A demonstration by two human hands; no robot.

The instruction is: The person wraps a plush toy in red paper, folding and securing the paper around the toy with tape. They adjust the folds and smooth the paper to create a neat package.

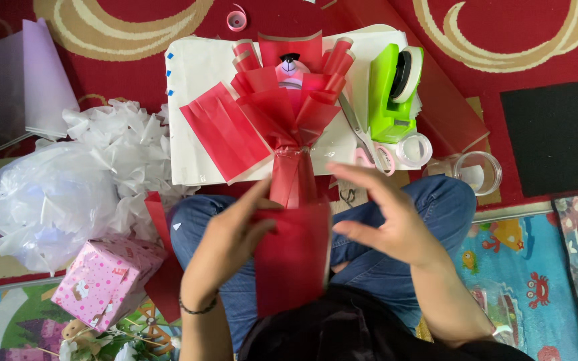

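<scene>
A red paper bouquet [287, 107] with a small plush toy [290, 67] at its top lies on a white board [199, 73], its stem pointing toward me. A red paper sheet [294, 257] is wrapped around the lower stem over my lap. My left hand [232, 234] presses the sheet's left edge, thumb on the paper. To the right of the stem, my right hand [386, 214] is blurred with its fingers spread, close to the sheet; whether it touches is unclear.
A green tape dispenser [395, 90], scissors with pink handles [364, 137] and a clear tape roll [415, 150] sit right of the bouquet. A clear cup [479, 172] is farther right. White crumpled paper [122, 144], a plastic bag [45, 200] and a pink gift box [105, 281] lie left.
</scene>
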